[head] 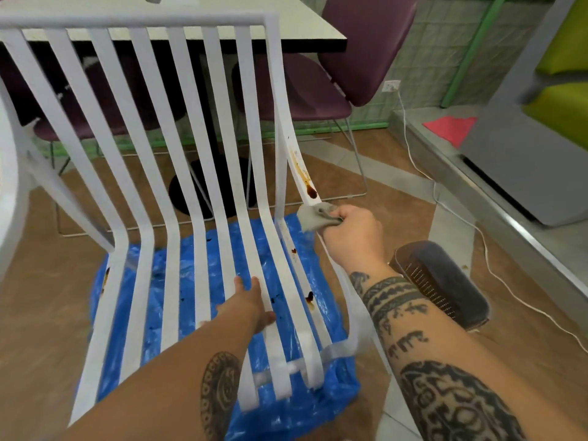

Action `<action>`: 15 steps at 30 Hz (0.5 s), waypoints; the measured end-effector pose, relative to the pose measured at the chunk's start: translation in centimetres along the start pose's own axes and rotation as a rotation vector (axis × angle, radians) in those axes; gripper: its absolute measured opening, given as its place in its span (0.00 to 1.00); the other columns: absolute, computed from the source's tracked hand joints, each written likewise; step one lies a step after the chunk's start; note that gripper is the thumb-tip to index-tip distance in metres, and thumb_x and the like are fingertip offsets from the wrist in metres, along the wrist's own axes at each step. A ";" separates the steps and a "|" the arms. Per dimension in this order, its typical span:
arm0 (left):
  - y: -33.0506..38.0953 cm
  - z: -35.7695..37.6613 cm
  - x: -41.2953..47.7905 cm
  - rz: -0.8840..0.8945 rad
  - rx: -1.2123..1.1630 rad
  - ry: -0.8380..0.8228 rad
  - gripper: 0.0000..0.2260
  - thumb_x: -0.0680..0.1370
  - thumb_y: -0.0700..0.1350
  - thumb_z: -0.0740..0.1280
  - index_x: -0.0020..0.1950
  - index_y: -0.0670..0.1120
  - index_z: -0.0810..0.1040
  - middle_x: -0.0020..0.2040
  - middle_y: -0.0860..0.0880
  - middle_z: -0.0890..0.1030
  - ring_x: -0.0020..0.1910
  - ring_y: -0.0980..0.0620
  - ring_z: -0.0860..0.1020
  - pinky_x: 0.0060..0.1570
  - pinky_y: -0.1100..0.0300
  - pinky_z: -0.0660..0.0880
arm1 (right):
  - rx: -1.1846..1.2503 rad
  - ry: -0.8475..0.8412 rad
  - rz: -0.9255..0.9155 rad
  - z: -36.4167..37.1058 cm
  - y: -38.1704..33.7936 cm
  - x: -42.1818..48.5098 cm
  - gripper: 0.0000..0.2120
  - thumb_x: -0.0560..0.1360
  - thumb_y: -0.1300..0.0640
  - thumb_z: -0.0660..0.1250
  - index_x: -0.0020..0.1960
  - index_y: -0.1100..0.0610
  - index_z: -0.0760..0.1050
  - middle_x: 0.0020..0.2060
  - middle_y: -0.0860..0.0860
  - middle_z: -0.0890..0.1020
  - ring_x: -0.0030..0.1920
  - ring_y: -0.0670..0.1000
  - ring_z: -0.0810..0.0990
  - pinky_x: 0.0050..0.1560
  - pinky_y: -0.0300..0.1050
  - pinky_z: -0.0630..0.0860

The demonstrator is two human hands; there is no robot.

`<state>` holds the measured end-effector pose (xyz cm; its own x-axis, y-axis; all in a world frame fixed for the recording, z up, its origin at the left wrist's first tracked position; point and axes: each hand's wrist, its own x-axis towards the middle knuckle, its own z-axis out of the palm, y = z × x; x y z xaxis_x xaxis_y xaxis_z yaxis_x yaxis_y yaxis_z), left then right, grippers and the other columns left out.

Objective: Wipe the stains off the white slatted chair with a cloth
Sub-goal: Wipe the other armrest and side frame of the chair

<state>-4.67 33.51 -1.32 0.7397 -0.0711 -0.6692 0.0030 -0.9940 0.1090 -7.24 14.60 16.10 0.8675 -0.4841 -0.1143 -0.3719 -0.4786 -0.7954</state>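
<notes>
chair: the white slatted chair (pixel 144 237) stands in the middle of the view, back towards a table, seat towards the person, on a sheet of blue plastic.
stains: a brown streak runs down the right-hand side rail and ends in a dark brown blob (pixel 311 192); a second dark blob (pixel 309 296) sits on the rightmost seat slat, with a smaller spot (pixel 293 250) higher on the same slat and small dark specks nearby.
cloth: a small grey cloth (pixel 313 216), bunched up, lies against the right side rail just below the dark blob.
right hand: the right hand (pixel 353 233) is curled into a fist round the cloth, knuckles up, beside the chair's right edge; the forearm is tattooed.
left hand: the left hand (pixel 251 307) rests palm down on the seat slats, fingers straight and together, holding nothing; the hands are well apart.
blue plastic sheet: the blue plastic sheet (pixel 286 409) lies crumpled under the chair, showing between the slats, with a few dark specks on it.
floor: brown wood-look floor with pale stripes.
table: a white-topped table (pixel 222 7) with a dark edge stands behind the chair's back.
purple chairs: purple chairs (pixel 366 43) on thin wire legs stand at the table.
cable: a white cable (pixel 477 224) runs from a wall socket (pixel 391 86) across the floor to the right.
dark object: a dark oval object with a dotted panel (pixel 442 281) shows just right of the right forearm; what it is cannot be told.
</notes>
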 end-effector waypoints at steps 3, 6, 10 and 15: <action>-0.1 0.2 0.1 0.017 0.001 0.018 0.46 0.79 0.60 0.67 0.83 0.51 0.37 0.81 0.44 0.33 0.71 0.38 0.72 0.71 0.40 0.70 | 0.031 0.047 0.082 0.6 -0.9 1.9 0.01 0.75 0.55 0.70 0.45 0.52 0.81 0.41 0.50 0.81 0.38 0.47 0.78 0.29 0.36 0.74; -0.2 0.4 0.5 0.020 -0.008 0.024 0.46 0.79 0.60 0.67 0.82 0.51 0.37 0.81 0.44 0.32 0.70 0.39 0.74 0.70 0.40 0.70 | 0.102 0.063 0.202 1.2 -0.8 3.3 0.05 0.75 0.56 0.69 0.51 0.53 0.78 0.45 0.53 0.81 0.43 0.54 0.81 0.42 0.47 0.82; -0.3 0.8 0.7 0.024 0.008 0.043 0.46 0.79 0.60 0.67 0.82 0.50 0.37 0.82 0.43 0.33 0.68 0.40 0.75 0.70 0.41 0.71 | 0.217 0.073 0.284 0.9 0.1 3.4 0.08 0.77 0.59 0.66 0.56 0.56 0.76 0.46 0.54 0.80 0.44 0.54 0.79 0.35 0.43 0.74; -0.8 0.8 1.1 0.004 -0.038 0.031 0.47 0.77 0.61 0.68 0.82 0.54 0.37 0.82 0.47 0.33 0.72 0.35 0.69 0.69 0.39 0.72 | 0.169 -0.010 0.033 1.1 -0.1 1.1 0.08 0.76 0.48 0.68 0.45 0.52 0.73 0.43 0.52 0.79 0.37 0.51 0.76 0.30 0.42 0.70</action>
<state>-4.40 34.13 -2.78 0.7599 -0.0717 -0.6460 0.0255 -0.9898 0.1398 -5.84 14.90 15.42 0.8594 -0.4898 -0.1468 -0.3398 -0.3326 -0.8797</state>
